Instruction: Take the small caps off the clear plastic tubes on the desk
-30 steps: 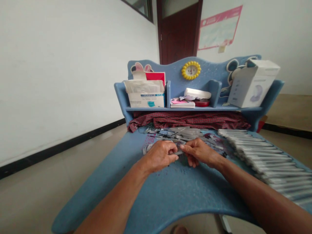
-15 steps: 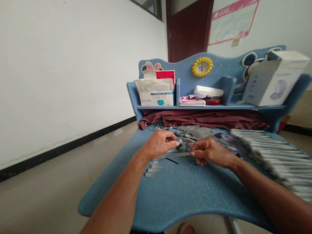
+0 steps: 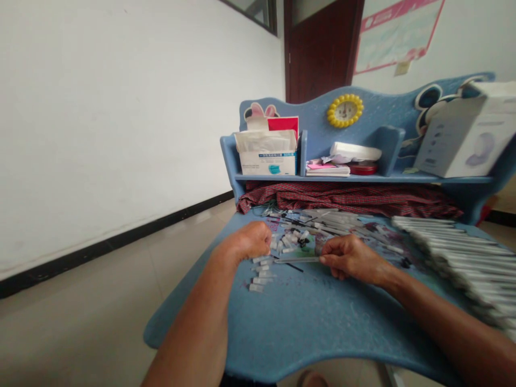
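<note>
My right hand (image 3: 350, 258) pinches one end of a clear pen barrel (image 3: 298, 260), which points left, low over the table. My left hand (image 3: 253, 240) is curled closed at the other side, near the barrel's far end; its fingertips are hidden, and I cannot make out what they hold. Just below it, translucent pen caps (image 3: 261, 280) lie in a short column. More loose caps (image 3: 287, 243) are scattered between my hands, with small black pieces (image 3: 303, 240) beside them. A thin black stick (image 3: 295, 267) lies under the barrel.
Clear tubes and dark sticks (image 3: 334, 219) lie heaped at the back of the blue table (image 3: 314, 317). Rows of whitish pens (image 3: 463, 252) fill the right side. Behind are a checked cloth (image 3: 363, 198) and a shelf holding a mask box (image 3: 268, 161) and a white carton (image 3: 463, 134).
My left hand has moved left, away from the small black pieces, and its fingers have turned downward. My right hand keeps hold of the pen barrel. The view has shifted a little left.
</note>
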The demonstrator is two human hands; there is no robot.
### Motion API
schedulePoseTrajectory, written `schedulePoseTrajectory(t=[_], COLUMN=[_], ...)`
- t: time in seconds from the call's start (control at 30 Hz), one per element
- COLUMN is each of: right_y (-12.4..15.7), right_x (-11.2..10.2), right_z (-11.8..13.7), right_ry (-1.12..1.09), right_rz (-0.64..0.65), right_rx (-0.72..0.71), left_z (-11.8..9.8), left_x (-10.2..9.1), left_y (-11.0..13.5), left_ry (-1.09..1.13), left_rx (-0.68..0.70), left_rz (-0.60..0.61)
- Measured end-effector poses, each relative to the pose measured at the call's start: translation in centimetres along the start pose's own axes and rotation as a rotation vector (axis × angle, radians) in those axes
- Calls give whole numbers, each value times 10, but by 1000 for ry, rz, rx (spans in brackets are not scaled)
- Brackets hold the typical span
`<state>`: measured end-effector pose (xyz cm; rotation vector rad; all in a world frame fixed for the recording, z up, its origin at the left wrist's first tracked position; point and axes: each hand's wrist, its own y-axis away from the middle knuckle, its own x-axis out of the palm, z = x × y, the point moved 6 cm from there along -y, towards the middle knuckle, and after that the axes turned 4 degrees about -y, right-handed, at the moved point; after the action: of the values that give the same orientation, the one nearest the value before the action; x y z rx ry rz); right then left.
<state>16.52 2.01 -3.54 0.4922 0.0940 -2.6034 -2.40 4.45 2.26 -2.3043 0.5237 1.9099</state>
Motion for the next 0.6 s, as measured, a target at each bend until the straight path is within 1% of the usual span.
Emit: schedulePoseTrajectory(t=[0.13, 0.27, 0.33, 0.47, 0.6], right_y=[0, 1, 1, 1, 0], right_x=[1, 2, 2, 2, 2], right_z=[-1, 2, 2, 2, -1], right_ry=[-5, 7, 9, -8, -23], right_rz=[-8, -16, -23, -50, -48], right_rx=[12, 16, 15, 16, 21], left_z=[5, 14, 18, 19, 15], left_x=[-1, 2, 2, 5, 9], left_y=[2, 7, 8, 8, 6], left_ry=[-18, 18, 32, 12, -12], left_rx=[-53, -161, -192, -205, -210], left_rz=[6, 67, 82, 132, 170])
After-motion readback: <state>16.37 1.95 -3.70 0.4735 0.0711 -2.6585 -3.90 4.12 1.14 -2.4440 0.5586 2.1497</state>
